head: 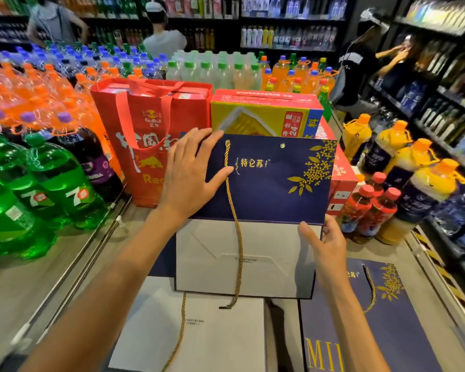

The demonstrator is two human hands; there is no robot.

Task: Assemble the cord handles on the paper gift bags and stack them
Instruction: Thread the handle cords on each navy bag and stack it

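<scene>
1 flat left hand [191, 173] presses navy paper bag [274, 189]; right hand [328, 242] pinches its edge.

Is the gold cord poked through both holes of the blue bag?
No, on the blue bag the gold cord hangs from the left hole only; the right hole is empty.

Bright, even shop lighting, soft shadows – wide-angle bend at the edges, back shelves [287, 36] pretty blurry, colours punchy.
</scene>
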